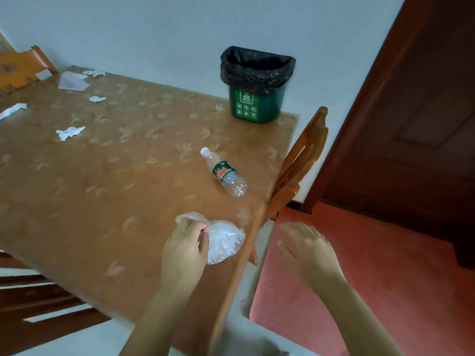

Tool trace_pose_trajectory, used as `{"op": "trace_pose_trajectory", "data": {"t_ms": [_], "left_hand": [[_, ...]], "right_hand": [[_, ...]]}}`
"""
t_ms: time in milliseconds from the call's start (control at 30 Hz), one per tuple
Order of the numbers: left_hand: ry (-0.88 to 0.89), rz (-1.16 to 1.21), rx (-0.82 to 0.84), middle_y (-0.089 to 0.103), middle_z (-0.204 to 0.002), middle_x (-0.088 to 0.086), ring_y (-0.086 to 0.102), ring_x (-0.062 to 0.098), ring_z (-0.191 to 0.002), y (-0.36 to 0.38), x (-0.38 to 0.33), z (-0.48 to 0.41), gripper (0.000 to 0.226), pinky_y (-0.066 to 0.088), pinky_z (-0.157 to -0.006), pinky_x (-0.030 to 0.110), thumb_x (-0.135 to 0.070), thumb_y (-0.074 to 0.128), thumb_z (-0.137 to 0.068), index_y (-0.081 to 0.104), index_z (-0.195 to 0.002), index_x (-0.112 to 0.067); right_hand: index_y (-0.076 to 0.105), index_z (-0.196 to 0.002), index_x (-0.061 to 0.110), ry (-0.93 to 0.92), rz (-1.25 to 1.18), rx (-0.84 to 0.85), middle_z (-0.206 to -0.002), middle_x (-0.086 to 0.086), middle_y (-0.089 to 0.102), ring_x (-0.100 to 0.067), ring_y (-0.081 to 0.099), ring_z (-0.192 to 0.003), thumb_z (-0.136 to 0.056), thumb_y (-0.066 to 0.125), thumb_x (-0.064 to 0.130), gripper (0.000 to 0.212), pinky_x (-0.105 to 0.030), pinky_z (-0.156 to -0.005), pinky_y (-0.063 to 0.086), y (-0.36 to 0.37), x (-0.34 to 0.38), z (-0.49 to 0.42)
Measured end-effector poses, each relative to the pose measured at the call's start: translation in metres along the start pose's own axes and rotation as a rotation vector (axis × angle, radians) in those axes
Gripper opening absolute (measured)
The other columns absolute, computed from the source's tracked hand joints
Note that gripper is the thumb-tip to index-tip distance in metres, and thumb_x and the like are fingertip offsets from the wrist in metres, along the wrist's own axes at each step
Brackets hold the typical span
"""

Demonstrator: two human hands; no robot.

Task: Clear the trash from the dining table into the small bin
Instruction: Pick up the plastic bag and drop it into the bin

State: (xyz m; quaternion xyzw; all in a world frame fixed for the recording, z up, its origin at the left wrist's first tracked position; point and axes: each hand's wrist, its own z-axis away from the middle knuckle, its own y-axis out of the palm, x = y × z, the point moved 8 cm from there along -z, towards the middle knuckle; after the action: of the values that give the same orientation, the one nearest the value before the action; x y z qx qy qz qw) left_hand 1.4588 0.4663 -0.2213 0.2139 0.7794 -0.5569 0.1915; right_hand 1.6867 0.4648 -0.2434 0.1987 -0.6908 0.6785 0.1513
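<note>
My left hand (pixel 183 249) pinches a crumpled clear plastic bag (pixel 225 241) near the table's front right edge. My right hand (pixel 307 249) hovers past the table edge over the red floor, fingers spread and empty. An empty clear plastic bottle (pixel 226 173) with a green label and white cap lies on its side beyond the bag. The small green bin (pixel 257 105) with a black liner stands at the far right corner of the table (pixel 102 176). Several crumpled white paper scraps, such as one scrap (pixel 69 132), lie on the left and far part.
A wooden chair back (pixel 300 163) leans against the table's right edge, between the bottle and my right hand. Another chair (pixel 20 69) stands at the far left corner. A dark brown door (pixel 411 111) fills the right side. A white wall runs behind the table.
</note>
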Motion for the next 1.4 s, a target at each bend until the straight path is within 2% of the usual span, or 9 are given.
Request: {"op": "trace_pose_trajectory", "data": {"t_ms": [133, 233, 400, 533, 733, 833, 1133, 1300, 1400], "left_hand": [[0.023, -0.002, -0.024, 0.062, -0.081, 0.012, 0.059, 0.034, -0.067, 0.018, -0.052, -0.004, 0.013, 0.051, -0.053, 0.045, 0.005, 0.064, -0.076, 0.065, -0.082, -0.006], [0.024, -0.028, -0.053, 0.059, -0.076, 0.009, 0.059, 0.030, -0.060, 0.023, -0.071, -0.013, 0.015, 0.047, -0.051, 0.036, 0.005, 0.067, -0.074, 0.065, -0.081, -0.008], [-0.084, -0.092, -0.084, 0.058, -0.075, 0.009, 0.055, 0.030, -0.062, 0.026, -0.062, -0.033, 0.017, 0.034, -0.053, 0.029, 0.006, 0.064, -0.074, 0.066, -0.081, -0.009], [-0.135, -0.110, -0.131, 0.056, -0.070, 0.012, 0.056, 0.033, -0.061, 0.025, -0.043, -0.057, 0.015, 0.038, -0.051, 0.032, 0.007, 0.068, -0.072, 0.067, -0.080, -0.005], [-0.264, -0.155, -0.170, 0.061, -0.079, 0.017, 0.059, 0.037, -0.066, 0.025, -0.006, -0.109, 0.010, 0.048, -0.050, 0.043, 0.005, 0.065, -0.075, 0.064, -0.081, -0.002], [-0.281, -0.187, -0.191, 0.063, -0.076, 0.015, 0.060, 0.035, -0.064, 0.023, 0.003, -0.119, 0.014, 0.047, -0.048, 0.039, 0.008, 0.068, -0.071, 0.064, -0.079, -0.003], [-0.502, -0.304, -0.334, 0.056, -0.064, 0.012, 0.054, 0.029, -0.052, 0.027, 0.000, -0.112, 0.011, 0.035, -0.042, 0.028, 0.007, 0.069, -0.070, 0.064, -0.073, -0.003], [-0.667, -0.366, -0.500, 0.056, -0.065, 0.014, 0.056, 0.030, -0.055, 0.035, -0.018, -0.093, 0.002, 0.044, -0.043, 0.034, 0.000, 0.066, -0.076, 0.065, -0.077, -0.001], [-0.750, -0.372, -0.524, 0.058, -0.069, 0.016, 0.056, 0.032, -0.057, 0.043, -0.029, -0.081, 0.009, 0.047, -0.044, 0.038, 0.007, 0.067, -0.073, 0.065, -0.079, 0.000]], "right_hand": [[0.057, -0.116, 0.017, -0.036, 0.040, -0.020, -0.116, -0.003, 0.061, -0.024, 0.051, -0.109, -0.085, 0.057, 0.023, 0.032, -0.035, -0.090, 0.037, -0.035, -0.039, -0.003], [0.057, -0.115, 0.015, -0.075, 0.035, -0.042, -0.114, -0.005, 0.063, -0.026, 0.053, -0.106, -0.083, 0.058, 0.020, 0.032, -0.036, -0.087, 0.038, -0.052, -0.054, -0.013], [0.059, -0.113, 0.012, -0.209, 0.001, -0.062, -0.111, -0.008, 0.065, -0.028, 0.058, -0.104, -0.081, 0.063, 0.016, 0.033, -0.042, -0.087, 0.045, -0.063, -0.048, -0.051], [0.063, -0.102, 0.008, -0.357, 0.017, -0.039, -0.097, -0.011, 0.069, -0.030, 0.063, -0.093, -0.075, 0.068, 0.011, 0.027, -0.043, -0.079, 0.052, -0.054, -0.029, -0.097], [0.056, -0.115, 0.010, -0.476, 0.044, 0.114, -0.112, -0.010, 0.061, -0.029, 0.053, -0.106, -0.085, 0.056, 0.022, 0.032, -0.041, -0.091, 0.044, -0.010, -0.002, -0.184], [0.051, -0.119, 0.015, -0.503, 0.040, 0.191, -0.116, -0.005, 0.058, -0.025, 0.050, -0.107, -0.087, 0.050, 0.027, 0.035, -0.038, -0.090, 0.042, 0.023, 0.012, -0.217], [0.040, -0.127, 0.017, -0.603, 0.061, 0.404, -0.120, -0.006, 0.053, -0.024, 0.049, -0.109, -0.085, 0.053, 0.034, 0.047, -0.038, -0.089, 0.044, 0.107, 0.024, -0.275], [0.035, -0.130, 0.018, -0.614, 0.039, 0.515, -0.119, -0.010, 0.049, -0.026, 0.050, -0.105, -0.083, 0.055, 0.039, 0.055, -0.041, -0.085, 0.048, 0.135, 0.021, -0.293], [0.030, -0.133, 0.020, -0.573, -0.011, 0.589, -0.123, -0.012, 0.044, -0.029, 0.051, -0.105, -0.082, 0.059, 0.040, 0.062, -0.041, -0.083, 0.049, 0.148, 0.020, -0.294]]}}
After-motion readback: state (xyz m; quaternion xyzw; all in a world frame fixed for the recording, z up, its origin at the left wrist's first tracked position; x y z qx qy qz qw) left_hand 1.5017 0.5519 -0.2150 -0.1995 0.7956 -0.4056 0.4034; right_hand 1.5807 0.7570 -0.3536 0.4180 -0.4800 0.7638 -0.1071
